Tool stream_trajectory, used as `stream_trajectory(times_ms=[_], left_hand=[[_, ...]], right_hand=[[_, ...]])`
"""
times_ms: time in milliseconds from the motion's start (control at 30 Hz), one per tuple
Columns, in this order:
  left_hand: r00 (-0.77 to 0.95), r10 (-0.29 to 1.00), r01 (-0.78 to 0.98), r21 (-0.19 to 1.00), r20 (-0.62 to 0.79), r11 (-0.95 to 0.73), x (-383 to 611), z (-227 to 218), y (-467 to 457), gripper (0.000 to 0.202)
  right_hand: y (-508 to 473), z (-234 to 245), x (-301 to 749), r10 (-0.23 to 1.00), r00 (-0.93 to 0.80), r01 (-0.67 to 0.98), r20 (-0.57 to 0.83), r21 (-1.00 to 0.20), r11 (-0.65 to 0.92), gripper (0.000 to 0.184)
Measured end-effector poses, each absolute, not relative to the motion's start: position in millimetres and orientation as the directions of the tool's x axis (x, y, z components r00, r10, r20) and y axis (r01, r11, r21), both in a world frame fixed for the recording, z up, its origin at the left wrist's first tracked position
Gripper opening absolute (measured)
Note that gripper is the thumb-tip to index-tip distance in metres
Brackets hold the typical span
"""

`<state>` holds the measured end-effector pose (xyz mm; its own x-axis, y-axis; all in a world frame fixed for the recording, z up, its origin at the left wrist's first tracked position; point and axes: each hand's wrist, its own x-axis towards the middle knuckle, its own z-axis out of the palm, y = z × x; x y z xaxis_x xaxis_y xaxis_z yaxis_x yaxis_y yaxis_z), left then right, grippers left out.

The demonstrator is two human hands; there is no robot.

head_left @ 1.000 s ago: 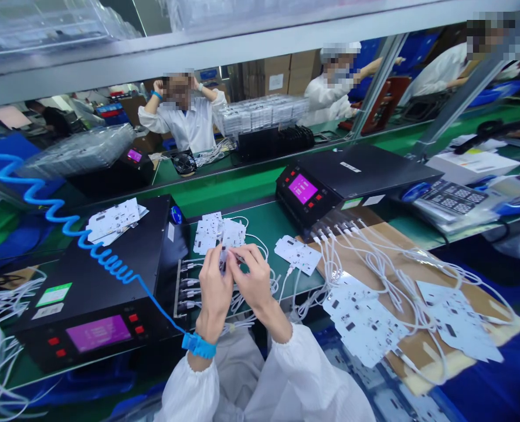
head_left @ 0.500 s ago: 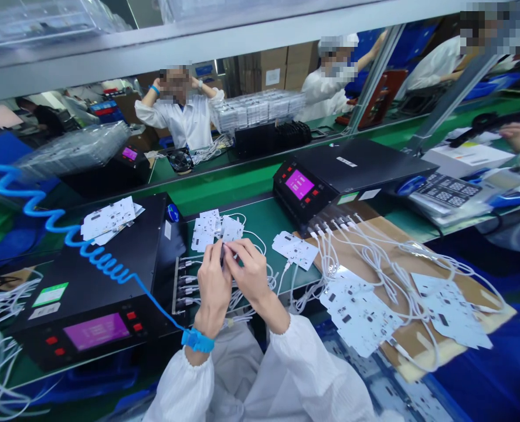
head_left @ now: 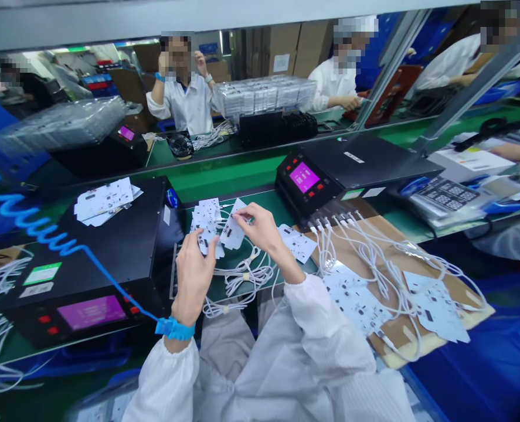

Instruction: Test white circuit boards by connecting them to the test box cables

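My left hand (head_left: pixel 193 275) is raised with its fingers apart, its fingertips just below a pile of white circuit boards (head_left: pixel 204 225). A blue wrist strap (head_left: pixel 174 329) circles that wrist. My right hand (head_left: pixel 262 230) pinches the edge of a tilted white circuit board (head_left: pixel 232 225) at the side of the pile. Under both hands lie tangled white cables (head_left: pixel 242 281) on the green bench (head_left: pixel 260 205). Another white board (head_left: pixel 298 244) sits to the right of my right hand.
Black test units with pink screens (head_left: pixel 92 312) (head_left: pixel 303 177) stand left and ahead. Boards and white cables lie on cardboard (head_left: pixel 356 299) to the right. A coiled blue cord (head_left: pixel 35 228) runs left. Co-workers sit across the bench behind a metal shelf (head_left: pixel 198 14).
My hands have moved apart from their close pinch. The right hand has shifted toward the tilted board, and the left has dropped and opened. The view has tilted slightly.
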<state>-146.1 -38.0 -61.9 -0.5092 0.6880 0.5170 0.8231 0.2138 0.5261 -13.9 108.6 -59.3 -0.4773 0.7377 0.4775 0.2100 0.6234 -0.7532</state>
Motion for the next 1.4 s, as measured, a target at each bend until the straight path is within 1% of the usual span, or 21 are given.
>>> stream_trajectory(times_ms=[100, 167, 300, 400, 500, 533, 600, 633, 667, 700, 733, 800, 867, 1000, 1100, 1200, 1267, 1333, 1400], left_hand=[[-0.528, 0.653, 0.824, 0.513, 0.543, 0.24, -152.6, -56.0, -50.5, 0.036], [-0.541, 0.64, 0.815, 0.528, 0.546, 0.239, -155.1, -51.5, -57.5, 0.037], [-0.58, 0.638, 0.769, 0.598, 0.506, 0.224, -155.1, -44.0, -66.6, 0.034], [-0.605, 0.623, 0.74, 0.638, 0.495, 0.212, -154.0, -41.9, -69.9, 0.035], [-0.614, 0.604, 0.73, 0.655, 0.508, 0.192, -154.0, -42.0, -71.9, 0.036], [-0.614, 0.601, 0.728, 0.661, 0.511, 0.181, -154.1, -42.2, -72.5, 0.036], [-0.61, 0.602, 0.722, 0.675, 0.516, 0.153, -154.2, -42.1, -73.1, 0.036], [-0.607, 0.601, 0.719, 0.682, 0.519, 0.137, -154.0, -41.9, -73.1, 0.035], [-0.605, 0.598, 0.716, 0.688, 0.526, 0.119, -153.6, -41.6, -72.8, 0.034], [-0.603, 0.591, 0.713, 0.694, 0.536, 0.098, -153.0, -41.1, -72.0, 0.033], [-0.599, 0.584, 0.712, 0.699, 0.548, 0.074, -152.1, -40.6, -70.9, 0.032], [-0.594, 0.568, 0.705, 0.709, 0.57, 0.026, -149.5, -39.9, -67.8, 0.03], [-0.594, 0.556, 0.694, 0.719, 0.582, -0.011, -146.3, -40.0, -64.6, 0.029], [-0.593, 0.585, 0.668, 0.743, 0.554, -0.026, -141.1, -41.9, -62.8, 0.029], [-0.592, 0.611, 0.655, 0.755, 0.525, -0.015, -140.1, -43.3, -64.2, 0.029], [-0.601, 0.615, 0.64, 0.769, 0.51, -0.012, -139.8, -44.1, -65.1, 0.029], [-0.611, 0.628, 0.61, 0.792, 0.481, -0.012, -139.1, -44.8, -65.1, 0.034], [-0.62, 0.651, 0.57, 0.822, 0.438, -0.01, -138.0, -45.7, -65.4, 0.043], [-0.628, 0.671, 0.53, 0.848, 0.394, -0.001, -137.2, -46.6, -66.2, 0.054]], right_hand=[[119.7, -57.0, -21.8, 0.715, -0.626, 0.327, 0.31, -0.728, 0.602, 0.01], [121.1, -57.4, -30.6, 0.693, -0.691, 0.403, 0.206, -0.686, 0.606, 0.011], [117.1, -64.9, -51.2, 0.676, -0.735, 0.544, 0.042, -0.559, 0.626, 0.014], [117.6, -71.1, -62.3, 0.681, -0.732, 0.579, -0.005, -0.532, 0.618, 0.014], [118.5, -69.1, -52.1, 0.67, -0.742, 0.567, -0.009, -0.541, 0.621, 0.012], [115.3, -66.4, -41.3, 0.669, -0.743, 0.549, 0.022, -0.551, 0.628, 0.016], [99.1, -60.4, -9.9, 0.706, -0.692, 0.511, 0.151, -0.588, 0.627, 0.025], [85.8, -58.3, 8.7, 0.755, -0.608, 0.501, 0.244, -0.621, 0.603, 0.023], [69.7, -57.6, 27.6, 0.821, -0.488, 0.515, 0.295, -0.663, 0.544, 0.019], [52.1, -58.9, 45.3, 0.883, -0.364, 0.543, 0.295, -0.703, 0.459, 0.023], [34.2, -62.4, 60.7, 0.927, -0.281, 0.57, 0.248, -0.734, 0.369, 0.028], [3.5, -76.0, 81.1, 0.961, -0.245, 0.617, 0.131, -0.744, 0.258, 0.034], [-14.4, -94.8, 86.8, 0.974, -0.209, 0.662, 0.09, -0.719, 0.209, 0.04], [-13.6, -124.4, 76.1, 0.987, -0.117, 0.682, 0.113, -0.714, 0.162, 0.053], [-6.6, -128.4, 69.6, 0.981, -0.108, 0.652, 0.16, -0.734, 0.192, 0.053], [-9.4, -123.3, 64.1, 0.953, -0.11, 0.627, 0.282, -0.724, 0.287, 0.042], [-13.9, -120.3, 56.6, 0.936, -0.146, 0.612, 0.321, -0.714, 0.34, 0.035], [-17.1, -119.8, 45.8, 0.93, -0.221, 0.612, 0.293, -0.701, 0.366, 0.029], [-17.4, -121.3, 34.5, 0.929, -0.299, 0.642, 0.218, -0.675, 0.365, 0.025]])
